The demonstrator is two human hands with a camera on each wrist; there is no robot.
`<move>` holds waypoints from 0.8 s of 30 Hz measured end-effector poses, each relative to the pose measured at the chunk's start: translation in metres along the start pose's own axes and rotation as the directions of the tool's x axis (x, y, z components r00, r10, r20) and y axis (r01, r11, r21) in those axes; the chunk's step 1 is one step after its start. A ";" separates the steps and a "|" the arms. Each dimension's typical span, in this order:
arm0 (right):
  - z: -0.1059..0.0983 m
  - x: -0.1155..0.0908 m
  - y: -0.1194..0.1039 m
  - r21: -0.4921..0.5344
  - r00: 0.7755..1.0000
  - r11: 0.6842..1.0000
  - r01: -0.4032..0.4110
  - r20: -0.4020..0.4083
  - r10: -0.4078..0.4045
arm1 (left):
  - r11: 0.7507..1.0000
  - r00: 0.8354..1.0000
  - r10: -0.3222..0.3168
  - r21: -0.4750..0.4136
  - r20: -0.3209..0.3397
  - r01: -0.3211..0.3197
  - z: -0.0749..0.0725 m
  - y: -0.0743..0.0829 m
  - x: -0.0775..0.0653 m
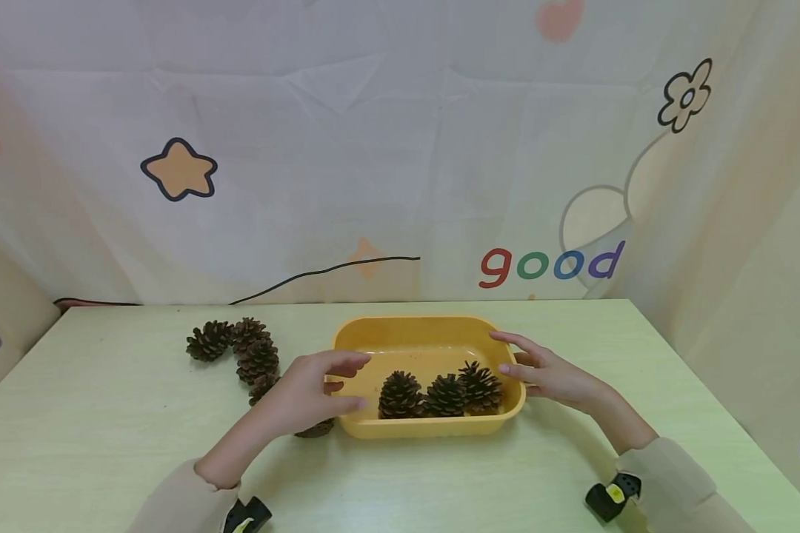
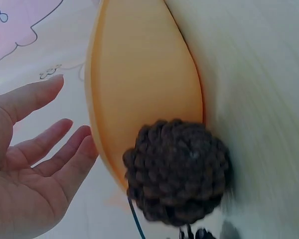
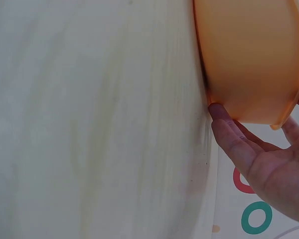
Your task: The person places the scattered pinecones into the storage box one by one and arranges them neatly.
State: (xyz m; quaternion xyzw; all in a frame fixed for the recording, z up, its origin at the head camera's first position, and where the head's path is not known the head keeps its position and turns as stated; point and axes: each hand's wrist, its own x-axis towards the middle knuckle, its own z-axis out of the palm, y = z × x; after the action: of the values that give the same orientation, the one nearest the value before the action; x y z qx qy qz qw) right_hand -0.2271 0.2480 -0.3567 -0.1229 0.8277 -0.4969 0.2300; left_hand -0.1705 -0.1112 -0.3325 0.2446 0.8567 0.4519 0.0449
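Note:
A yellow plastic basin [image 1: 433, 428] stands on the table with three brown pine cones [image 1: 445, 397] along its near side. At its right end, my right hand [image 1: 560, 377] holds the rim, thumb on the inside and other fingers against the outer wall, as the right wrist view shows. My left hand [image 1: 300, 392] is at the left end, fingers spread and loosely bent, holding nothing, its fingertips right at the rim. A pine cone [image 2: 179, 172] lies just outside the basin, below the left hand. In the head view that hand partly hides it.
Several more pine cones [image 1: 256, 359] lie in a curved row on the pale wooden table [image 1: 107, 414], left of the basin. Behind the table hangs a printed cloth [image 1: 400, 170] with a star, a flower and the word "good".

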 end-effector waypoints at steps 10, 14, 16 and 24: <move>0.000 -0.001 -0.001 0.002 1.000 1.000 0.012 0.009 -0.012 | 0.998 0.989 -0.019 -0.057 -0.146 0.011 -0.021 -0.009 -0.024; 0.000 -0.001 -0.001 0.005 1.000 1.000 0.011 0.009 -0.011 | 0.999 0.981 -0.031 -0.032 -0.191 0.025 -0.029 -0.016 -0.032; 0.000 0.000 0.000 0.011 1.000 1.000 0.004 0.005 -0.004 | 0.999 0.977 -0.042 -0.027 -0.210 0.038 -0.032 -0.019 -0.036; -0.001 0.000 0.001 0.016 1.000 1.000 0.006 0.009 -0.006 | 0.998 0.965 -0.067 0.000 -0.252 0.069 -0.042 -0.024 -0.049</move>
State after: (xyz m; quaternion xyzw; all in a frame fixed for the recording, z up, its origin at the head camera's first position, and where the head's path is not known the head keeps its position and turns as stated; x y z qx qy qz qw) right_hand -0.2274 0.2492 -0.3576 -0.1258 0.8225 -0.5034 0.2330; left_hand -0.1491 -0.1762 -0.3338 0.1559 0.8653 0.4738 -0.0499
